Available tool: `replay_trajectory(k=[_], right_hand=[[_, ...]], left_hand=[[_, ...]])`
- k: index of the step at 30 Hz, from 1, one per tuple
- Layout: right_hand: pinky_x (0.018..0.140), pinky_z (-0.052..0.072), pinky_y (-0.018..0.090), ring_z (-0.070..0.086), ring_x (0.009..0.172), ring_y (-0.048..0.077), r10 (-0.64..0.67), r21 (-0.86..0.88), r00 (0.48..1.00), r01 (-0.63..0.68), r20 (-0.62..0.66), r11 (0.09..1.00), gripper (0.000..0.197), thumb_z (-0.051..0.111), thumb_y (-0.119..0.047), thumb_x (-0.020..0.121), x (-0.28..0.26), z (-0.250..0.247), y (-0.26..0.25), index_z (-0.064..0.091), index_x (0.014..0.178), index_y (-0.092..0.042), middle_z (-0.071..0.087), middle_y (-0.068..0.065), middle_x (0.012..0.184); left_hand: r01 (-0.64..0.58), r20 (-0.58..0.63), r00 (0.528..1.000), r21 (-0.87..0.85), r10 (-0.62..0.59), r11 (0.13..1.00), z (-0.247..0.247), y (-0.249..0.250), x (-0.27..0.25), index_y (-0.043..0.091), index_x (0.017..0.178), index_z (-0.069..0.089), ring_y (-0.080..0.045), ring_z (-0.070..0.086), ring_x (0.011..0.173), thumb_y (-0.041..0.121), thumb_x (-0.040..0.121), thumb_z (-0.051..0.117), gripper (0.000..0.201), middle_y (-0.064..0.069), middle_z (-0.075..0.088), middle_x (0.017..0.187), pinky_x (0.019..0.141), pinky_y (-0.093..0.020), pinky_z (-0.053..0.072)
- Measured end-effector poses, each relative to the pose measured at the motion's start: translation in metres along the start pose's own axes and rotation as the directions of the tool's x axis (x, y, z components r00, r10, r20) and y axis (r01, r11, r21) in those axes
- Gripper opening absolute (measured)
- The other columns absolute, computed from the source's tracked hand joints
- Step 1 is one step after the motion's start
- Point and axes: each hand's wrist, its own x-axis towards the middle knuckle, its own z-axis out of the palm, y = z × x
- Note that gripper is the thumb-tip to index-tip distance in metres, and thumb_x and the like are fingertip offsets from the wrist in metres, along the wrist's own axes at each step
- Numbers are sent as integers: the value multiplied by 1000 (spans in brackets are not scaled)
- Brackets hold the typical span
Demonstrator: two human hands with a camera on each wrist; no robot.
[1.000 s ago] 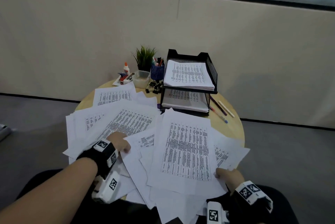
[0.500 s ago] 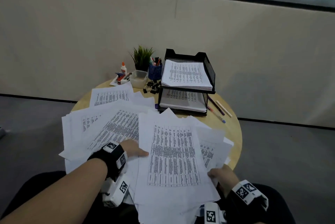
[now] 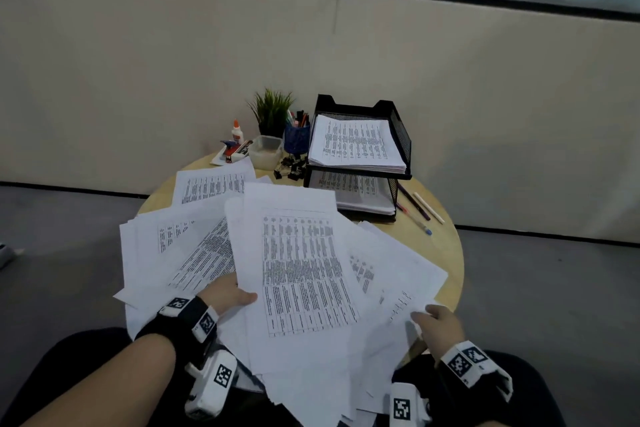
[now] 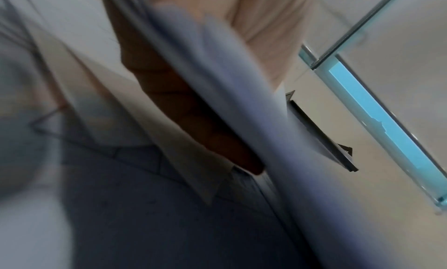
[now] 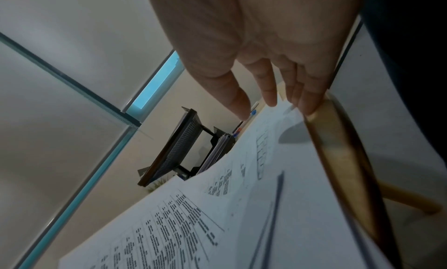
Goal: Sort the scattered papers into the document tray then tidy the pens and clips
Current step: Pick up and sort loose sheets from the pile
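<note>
Papers (image 3: 301, 274) lie fanned across the round worktop (image 3: 450, 253), top sheet's long axis running from the near edge toward the document tray (image 3: 401, 136). Left hand (image 3: 227, 295) pinches the stack's left edge; right hand (image 3: 438, 326), grip released, fingers straight at the right edge.

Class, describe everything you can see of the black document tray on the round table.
The document tray is a black two-tier stacker with mesh-looking sides, metal by its look. It stands upright at the far edge of the round wooden table. Each tier holds a flat stack of printed sheets. A blue pen cup stands close on its left, loose pens lie on its right. Neither hand touches it.
</note>
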Motion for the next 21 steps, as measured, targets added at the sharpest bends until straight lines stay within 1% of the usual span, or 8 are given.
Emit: replay_trajectory(k=[4, 6, 10, 13, 15, 18, 20, 21], right_hand=[[102, 42, 43, 50, 121, 34, 57, -5, 997, -56, 47, 998, 63, 61, -19, 86, -1, 8, -5, 35, 141, -4, 42, 16, 142], [97, 44, 41, 50, 119, 34, 97, -12, 995, -97, 37, 995, 67, 61, -17, 86, 0, 8, -9, 30, 143, -2, 44, 17, 138], [81, 46, 35, 54, 91, 31, 171, -51, 985, -170, 12, 984, 52, 65, -15, 83, 0, 10, -18, 46, 124, 8, 54, 16, 98], [78, 47, 35, 58, 93, 31, 180, -98, 984, -180, -9, 979, 52, 68, -20, 77, 0, 22, -25, 52, 118, 6, 59, 18, 103], [69, 42, 33, 55, 87, 30, 205, -89, 979, -206, -19, 974, 52, 68, -14, 74, 2, 27, -27, 47, 118, 6, 57, 19, 102], [69, 40, 31, 52, 85, 29, 225, -23, 974, -225, -19, 974, 52, 65, -6, 78, -1, 25, -33, 42, 123, 7, 57, 20, 105], [67, 40, 30, 51, 83, 29, 190, 17, 981, -190, -29, 982, 47, 63, -2, 81, 1, 21, -28, 43, 122, 10, 54, 18, 97], [65, 40, 30, 51, 78, 28, 153, 20, 987, -153, -42, 988, 38, 61, -1, 82, -2, 18, -24, 48, 115, 10, 54, 15, 91]], left_hand=[[33, 13, 999, 97, -35, 995, 0, -15, 1, 4, 136, 46, -27, 48, 126, 15, 85, 67, 56, -11, 51, 138, 108, -38, 35], [36, 26, 999, 87, -38, 996, 3, -15, 2, 4, 137, 44, -28, 47, 126, 21, 82, 68, 62, -12, 51, 138, 108, -39, 36], [88, -45, 995, 99, -84, 991, 6, -17, 7, 2, 135, 46, -28, 50, 124, 14, 87, 64, 52, -12, 52, 135, 102, -32, 39], [93, -69, 994, 114, -85, 989, 10, -17, 5, 2, 136, 45, -26, 48, 126, 16, 89, 62, 51, -11, 51, 137, 103, -30, 37], [101, -91, 992, 96, -92, 990, 11, -18, 7, 0, 135, 46, -28, 49, 126, 14, 88, 63, 52, -14, 51, 136, 105, -33, 38], [100, -145, 985, 18, -97, 995, 10, -21, 10, -3, 129, 50, -32, 54, 119, 8, 81, 70, 52, -19, 56, 130, 99, -35, 44], [79, -107, 992, 45, -74, 996, 12, -21, 10, -3, 133, 46, -31, 50, 125, 9, 85, 66, 53, -18, 52, 135, 105, -37, 39], [68, -90, 994, 60, -62, 996, 13, -21, 9, -2, 135, 45, -30, 47, 127, 11, 87, 63, 53, -16, 50, 138, 108, -37, 36]])
